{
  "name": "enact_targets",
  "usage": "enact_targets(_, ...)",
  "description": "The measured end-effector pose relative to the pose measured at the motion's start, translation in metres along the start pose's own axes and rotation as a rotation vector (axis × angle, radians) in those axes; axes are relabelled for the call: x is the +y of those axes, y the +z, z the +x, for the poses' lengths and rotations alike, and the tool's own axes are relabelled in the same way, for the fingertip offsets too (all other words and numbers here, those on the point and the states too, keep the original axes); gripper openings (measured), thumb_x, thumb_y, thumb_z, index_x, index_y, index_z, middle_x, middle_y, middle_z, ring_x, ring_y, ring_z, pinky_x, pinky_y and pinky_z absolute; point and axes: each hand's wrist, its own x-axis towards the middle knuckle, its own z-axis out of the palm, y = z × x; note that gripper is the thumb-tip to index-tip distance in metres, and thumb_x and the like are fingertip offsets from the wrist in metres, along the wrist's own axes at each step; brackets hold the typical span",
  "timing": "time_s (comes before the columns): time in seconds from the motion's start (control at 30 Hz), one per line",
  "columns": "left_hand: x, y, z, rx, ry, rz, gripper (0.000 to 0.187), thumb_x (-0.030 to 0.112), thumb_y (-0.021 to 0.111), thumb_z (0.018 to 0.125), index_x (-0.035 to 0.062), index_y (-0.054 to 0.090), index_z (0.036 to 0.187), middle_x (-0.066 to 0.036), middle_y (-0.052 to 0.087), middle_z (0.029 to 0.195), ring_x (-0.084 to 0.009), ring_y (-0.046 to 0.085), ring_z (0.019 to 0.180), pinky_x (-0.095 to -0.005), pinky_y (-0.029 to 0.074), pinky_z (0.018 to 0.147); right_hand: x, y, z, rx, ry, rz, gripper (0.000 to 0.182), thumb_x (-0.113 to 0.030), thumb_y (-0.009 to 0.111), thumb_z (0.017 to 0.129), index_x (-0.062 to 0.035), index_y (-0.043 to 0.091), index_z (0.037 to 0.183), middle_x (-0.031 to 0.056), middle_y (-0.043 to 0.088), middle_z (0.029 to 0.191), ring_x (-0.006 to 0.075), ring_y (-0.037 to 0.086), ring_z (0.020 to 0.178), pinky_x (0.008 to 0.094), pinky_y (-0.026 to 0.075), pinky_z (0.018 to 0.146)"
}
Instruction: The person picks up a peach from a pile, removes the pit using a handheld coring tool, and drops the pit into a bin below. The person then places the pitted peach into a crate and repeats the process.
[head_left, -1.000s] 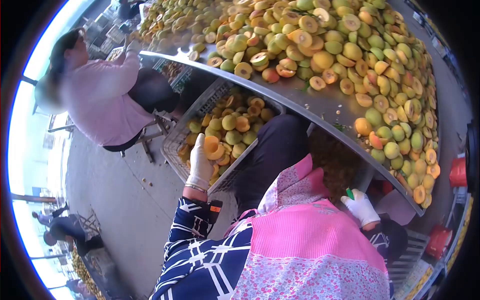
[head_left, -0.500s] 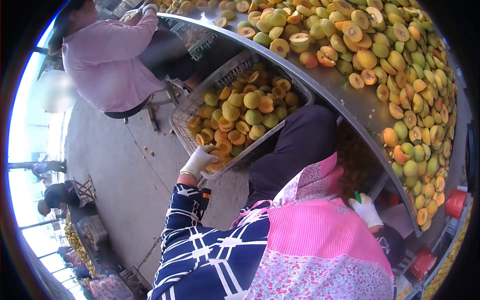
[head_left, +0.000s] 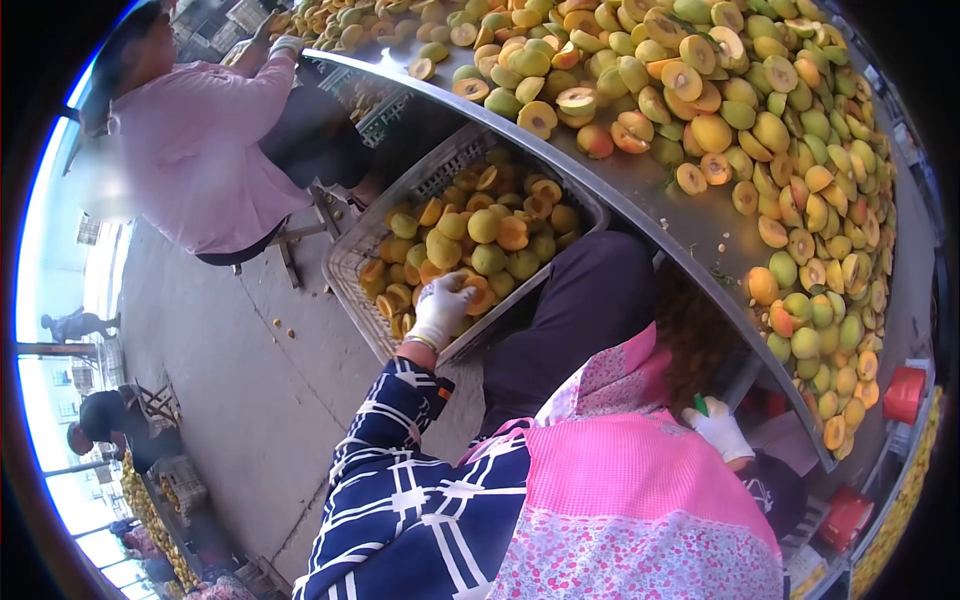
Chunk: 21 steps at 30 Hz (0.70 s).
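Note:
My left hand (head_left: 438, 308), in a white glove, is over the near side of a white plastic crate (head_left: 362, 318) full of halved orange and green fruit (head_left: 442, 248). Its fingers are closed round a fruit half (head_left: 478, 294) at the top of the pile. At the lower right, my right hand (head_left: 722, 430), also gloved, is closed on a small green object (head_left: 700, 405), of which only a part shows. This hand is below the curved metal edge of the table (head_left: 640, 212).
Many cut fruits (head_left: 790, 130) are spread over the metal table. A person in a pink top (head_left: 200, 150) sits at the upper left. Red containers (head_left: 904, 394) stand at the right. More people and crates (head_left: 183, 488) are at the far left.
My left hand has moved from the crate's near corner to the right and further over the fruit. The view has shifted slightly. My right hand keeps its hold on the green object.

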Motion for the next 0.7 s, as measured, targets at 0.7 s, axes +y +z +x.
enact_targets(0.7,0.242,-0.095,0.134,0.398,0.379,0.428,0.044,0.047,0.073,0.084,0.0056,0.074,0.101,-0.017,0.07,0.104,-0.0366,0.067,0.099,-0.051,0.049,0.086,-0.031,-0.015,-0.004,0.239,0.107,0.211,0.047,-0.043,0.062,0.099,0.0015,0.059,0.112,0.0306,0.067,0.109,0.0517,0.061,0.106,0.0532,0.05,0.087)
